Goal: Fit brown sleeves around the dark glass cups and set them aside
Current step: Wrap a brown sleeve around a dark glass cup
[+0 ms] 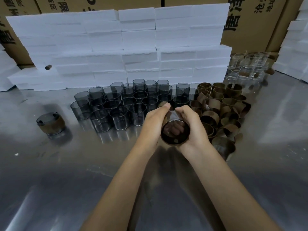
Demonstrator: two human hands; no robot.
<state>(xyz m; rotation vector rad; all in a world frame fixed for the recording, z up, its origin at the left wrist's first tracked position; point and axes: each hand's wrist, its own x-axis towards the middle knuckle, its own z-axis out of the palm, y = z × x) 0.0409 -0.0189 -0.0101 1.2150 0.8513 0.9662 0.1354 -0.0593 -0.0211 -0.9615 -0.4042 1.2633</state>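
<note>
**One cup done, a second in hand, dozens to go**

Barely begun, by the look of it. Just one sleeved cup (50,123) set aside, alone at the left of the steel table (50,180), well apart from the rest. Second cup (175,129) held up over the table, tipped on its side with one round end toward the camera, a sleeve (176,142) already circling it, its brown edge showing along the lower rim. Left hand (154,122) wrapped round the cup's left flank, thumb up on top; right hand (191,124) clamped on the right flank, fingers curled over. Probably mid-fit, the band being slid or squared; hard to tell how fully seated.

Left to do: a dense cluster of bare cups (126,102) standing upright behind the hands, rims up, several rows deep. Beside them on the right, a loose heap of sleeves (221,110), touching and overlapping.

Cups: smoky grey glass, straight-walled cylinders, see-through and glossy. Sleeves: matte brown bands, cork-like or leathery, springy-looking, some curled open at the seam. Table: brushed metal, hazy with reflections. Behind: stacked white foam blocks (116,47), grainy-edged, before cardboard cartons (250,22). Far right: clear glasses (246,67), blurred.
</note>
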